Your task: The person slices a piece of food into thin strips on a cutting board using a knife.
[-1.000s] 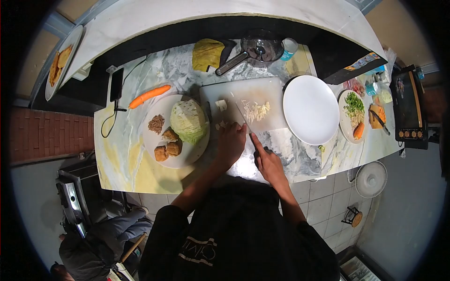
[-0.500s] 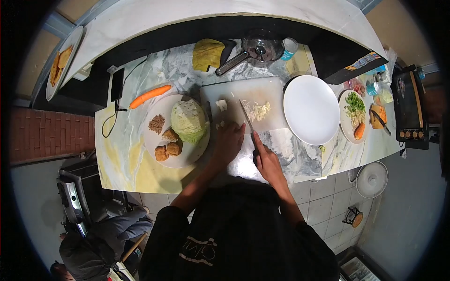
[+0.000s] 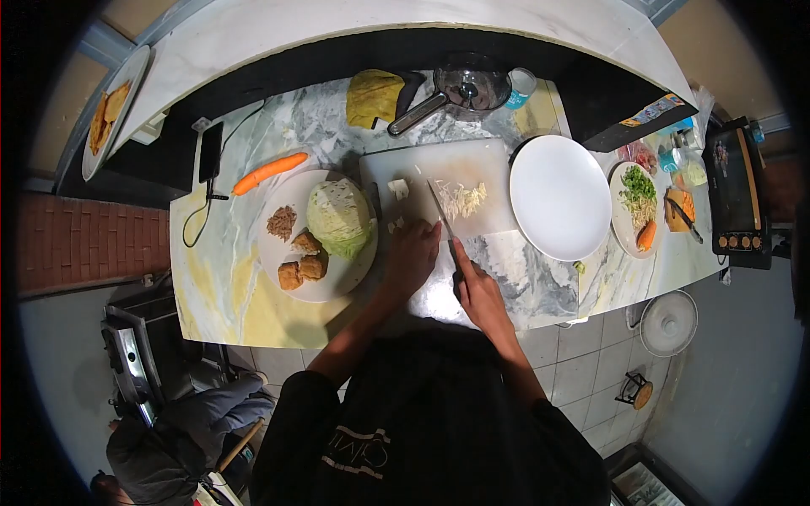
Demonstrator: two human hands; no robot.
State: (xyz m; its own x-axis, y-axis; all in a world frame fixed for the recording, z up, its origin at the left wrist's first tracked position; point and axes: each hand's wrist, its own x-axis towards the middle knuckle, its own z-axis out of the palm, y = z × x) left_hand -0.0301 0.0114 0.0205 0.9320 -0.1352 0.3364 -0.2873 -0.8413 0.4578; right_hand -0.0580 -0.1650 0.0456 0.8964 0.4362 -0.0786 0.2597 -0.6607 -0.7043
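Note:
My right hand [image 3: 483, 295] is closed around the dark handle of a kitchen knife [image 3: 440, 202], whose blade points away from me over the cutting board [image 3: 494, 164]. Close against the blade's left side, my left hand [image 3: 413, 257] rests on the board's near edge with its fingers bent together. Whatever those fingers hold is hidden beneath them. Thin pale shreds [image 3: 462, 201] lie in a small heap to the right of the blade. Left of it sits a white chunk [image 3: 398, 189], with smaller pale bits by my left fingertips.
On the left, a plate [image 3: 316, 291] bears a cabbage [image 3: 339, 215], brown fried pieces [image 3: 311, 266] and brown mince [image 3: 282, 222]. A carrot [image 3: 268, 173] lies behind it. Rightward are a white plate [image 3: 560, 198], a plate of chopped greens [image 3: 638, 183] and another knife [image 3: 685, 221].
My right hand and the knife have shifted very slightly to the left. My left hand stays almost in place, and the food on the board looks the same.

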